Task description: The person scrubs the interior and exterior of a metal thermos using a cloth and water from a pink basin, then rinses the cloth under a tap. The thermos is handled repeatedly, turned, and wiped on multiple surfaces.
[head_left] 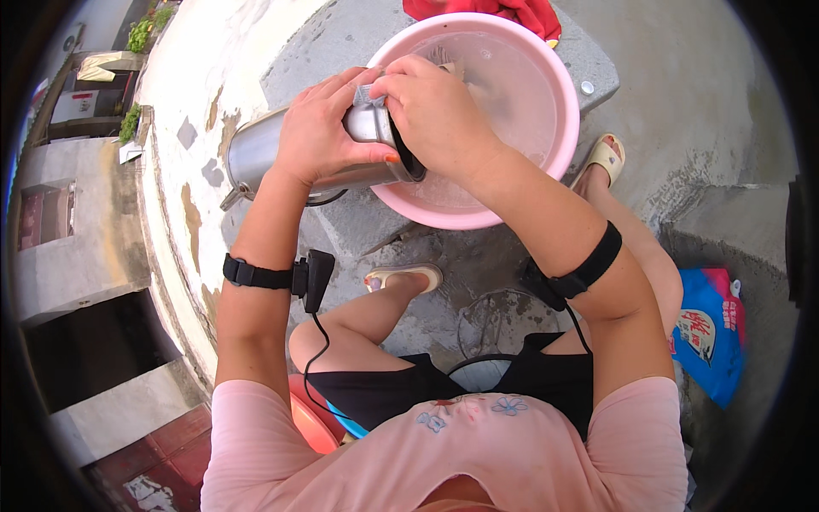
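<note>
My left hand grips a steel kettle that lies on its side, its mouth over the rim of a pink basin. My right hand is closed at the kettle's mouth, fingers curled around what looks like a small scrub pad; most of the pad is hidden. The basin holds soapy water and stands on a grey concrete slab. A black band is strapped around each forearm.
A red cloth lies behind the basin. A blue detergent bag sits on the ground at the right. My sandalled feet rest on wet concrete. A low white wall runs along the left, with a drop beyond it.
</note>
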`<move>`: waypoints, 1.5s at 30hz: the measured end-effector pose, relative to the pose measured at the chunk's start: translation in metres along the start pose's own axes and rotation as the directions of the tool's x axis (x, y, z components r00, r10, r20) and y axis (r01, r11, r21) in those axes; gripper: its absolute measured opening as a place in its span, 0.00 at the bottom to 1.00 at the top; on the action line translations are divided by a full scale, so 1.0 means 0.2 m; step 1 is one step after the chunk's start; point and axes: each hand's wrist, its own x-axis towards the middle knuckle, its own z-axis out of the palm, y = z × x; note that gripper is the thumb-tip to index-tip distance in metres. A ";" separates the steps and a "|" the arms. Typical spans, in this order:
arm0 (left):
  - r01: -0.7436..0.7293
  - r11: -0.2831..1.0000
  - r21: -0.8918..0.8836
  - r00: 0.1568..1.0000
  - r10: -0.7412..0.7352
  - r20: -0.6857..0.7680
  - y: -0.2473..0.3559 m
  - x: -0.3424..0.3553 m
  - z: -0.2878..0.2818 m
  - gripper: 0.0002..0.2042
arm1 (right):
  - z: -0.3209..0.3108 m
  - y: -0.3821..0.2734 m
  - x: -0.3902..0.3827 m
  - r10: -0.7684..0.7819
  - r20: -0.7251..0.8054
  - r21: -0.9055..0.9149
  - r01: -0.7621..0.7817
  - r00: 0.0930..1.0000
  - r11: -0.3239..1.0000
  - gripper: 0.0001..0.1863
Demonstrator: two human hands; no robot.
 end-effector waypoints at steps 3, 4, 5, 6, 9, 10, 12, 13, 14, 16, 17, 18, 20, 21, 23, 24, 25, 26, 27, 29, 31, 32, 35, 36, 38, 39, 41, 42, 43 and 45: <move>0.008 1.000 0.000 1.000 -0.008 -0.013 0.01 0.02 0.01 0.49 | 0.00 0.00 -0.08 -0.115 0.019 -0.037 0.116 0.993 0.993 0.10; 0.003 1.000 0.002 1.000 -0.003 -0.028 0.01 0.02 0.01 0.49 | 0.01 0.02 -0.08 -0.120 0.008 -0.029 0.120 0.993 0.992 0.09; -0.001 1.000 0.019 1.000 0.001 -0.002 0.01 0.02 0.00 0.49 | 0.01 0.04 -0.07 -0.117 -0.013 -0.045 0.116 0.993 0.992 0.09; -0.017 0.999 0.049 1.000 0.017 -0.001 0.02 0.01 0.00 0.49 | 0.02 0.08 -0.03 -0.110 -0.033 -0.058 0.108 0.993 0.992 0.08; -0.036 0.992 0.124 0.999 0.033 0.027 0.04 -0.01 -0.02 0.49 | 0.03 0.22 0.01 -0.210 -0.080 -0.017 0.210 0.974 0.978 0.09; -0.053 0.994 0.093 0.998 0.051 0.021 0.04 -0.02 -0.02 0.49 | 0.02 0.27 -0.02 -0.062 0.007 -0.101 0.062 0.998 0.993 0.09; -0.058 0.997 0.054 0.998 0.057 0.025 0.03 -0.02 -0.02 0.49 | -0.01 0.37 -0.09 0.034 0.072 -0.240 -0.015 0.997 0.971 0.10; -0.080 0.993 0.087 0.997 0.082 -0.016 0.02 -0.03 -0.02 0.49 | -0.05 0.43 -0.14 0.195 0.082 -0.411 -0.145 0.977 0.900 0.10; -0.046 0.996 0.073 0.998 0.049 -0.038 0.01 -0.03 -0.01 0.49 | -0.07 0.49 -0.15 0.257 0.028 -0.563 -0.197 0.966 0.802 0.11; -0.014 0.998 0.066 0.997 0.019 -0.074 -0.01 -0.05 0.00 0.50 | -0.08 0.58 -0.20 0.414 -0.011 -0.764 -0.275 0.910 0.583 0.12; 0.026 0.998 0.052 0.997 -0.021 -0.079 -0.02 -0.07 0.00 0.49 | -0.06 0.60 -0.21 0.527 0.141 -0.750 -0.257 0.838 0.610 0.12; 0.042 0.999 -0.004 0.995 -0.042 -0.095 -0.03 -0.08 0.00 0.49 | -0.05 0.61 -0.21 0.616 0.259 -0.757 -0.239 0.744 0.608 0.12; 0.059 0.997 0.050 0.990 -0.052 -0.131 -0.04 -0.11 0.00 0.47 | -0.01 0.57 -0.20 0.683 0.350 -0.642 -0.368 0.641 0.673 0.11; 0.065 0.997 0.037 0.988 -0.059 -0.142 -0.05 -0.11 0.01 0.47 | 0.02 0.52 -0.19 0.677 0.335 -0.493 -0.491 0.655 0.718 0.11; 0.105 0.994 0.029 0.984 -0.099 -0.148 -0.06 -0.12 0.01 0.45 | 0.03 0.37 -0.17 0.648 0.324 0.006 -0.686 0.689 0.727 0.12; 0.122 0.992 0.000 0.981 -0.121 -0.149 -0.06 -0.11 0.01 0.45 | 0.04 0.28 -0.16 0.608 0.351 0.395 -0.701 0.713 0.594 0.13; 0.143 0.989 -0.030 0.978 -0.146 -0.148 -0.07 -0.11 0.02 0.44 | 0.03 0.19 -0.17 0.499 0.367 0.601 -0.609 0.785 0.517 0.19; 0.162 0.985 -0.060 0.975 -0.169 -0.143 -0.07 -0.11 0.02 0.43 | 0.05 0.11 -0.17 0.407 0.368 0.781 -0.515 0.836 0.353 0.22; 0.178 0.981 -0.072 0.973 -0.187 -0.135 -0.07 -0.10 0.02 0.43 | 0.05 0.06 -0.17 0.418 0.277 0.624 -0.493 0.865 0.606 0.22; 0.200 0.975 -0.098 0.970 -0.211 -0.120 -0.08 -0.10 0.02 0.43 | 0.08 -0.02 -0.22 0.163 -0.011 0.238 -0.156 0.987 0.959 0.20; 0.214 0.971 -0.106 0.971 -0.223 -0.089 -0.08 -0.09 0.01 0.43 | 0.09 -0.02 -0.27 0.206 0.016 0.137 -0.206 0.978 0.969 0.18; 0.222 0.970 -0.099 0.971 -0.229 -0.068 -0.08 -0.09 0.01 0.42 | 0.09 0.00 -0.30 0.172 0.012 0.100 -0.172 0.985 0.980 0.17; 0.237 0.968 -0.082 0.971 -0.239 -0.027 -0.08 -0.08 0.00 0.42 | 0.07 0.05 -0.34 0.127 0.071 0.020 -0.129 0.989 0.991 0.15; 0.219 0.973 -0.067 0.975 -0.221 -0.030 -0.08 -0.08 0.00 0.42 | 0.07 0.06 -0.33 0.188 0.130 -0.062 -0.181 0.974 0.982 0.14; 0.247 0.962 -0.118 0.965 -0.255 -0.057 -0.08 -0.08 0.00 0.43 | 0.08 0.06 -0.31 0.112 0.058 0.037 -0.114 0.992 0.993 0.12; 0.253 0.957 -0.140 0.962 -0.265 -0.073 -0.08 -0.08 0.00 0.43 | 0.09 0.05 -0.29 0.156 0.087 0.051 -0.161 0.984 0.986 0.12; 0.211 0.967 -0.143 0.970 -0.225 -0.091 -0.09 -0.09 0.01 0.44 | 0.11 0.04 -0.27 0.067 -0.041 0.133 -0.061 0.997 0.989 0.11; 0.207 0.970 -0.126 0.972 -0.218 -0.085 -0.09 -0.10 0.01 0.44 | 0.11 0.04 -0.26 0.004 -0.075 0.201 0.012 0.997 0.980 0.11; 0.220 0.959 -0.176 0.970 -0.235 -0.068 -0.10 -0.10 0.01 0.44 | 0.11 0.04 -0.27 0.087 0.042 0.161 -0.092 0.995 0.983 0.11; 0.141 0.973 -0.185 0.982 -0.162 -0.101 -0.11 -0.10 0.01 0.44 | 0.09 0.06 -0.28 0.160 0.202 0.060 -0.175 0.966 0.983 0.12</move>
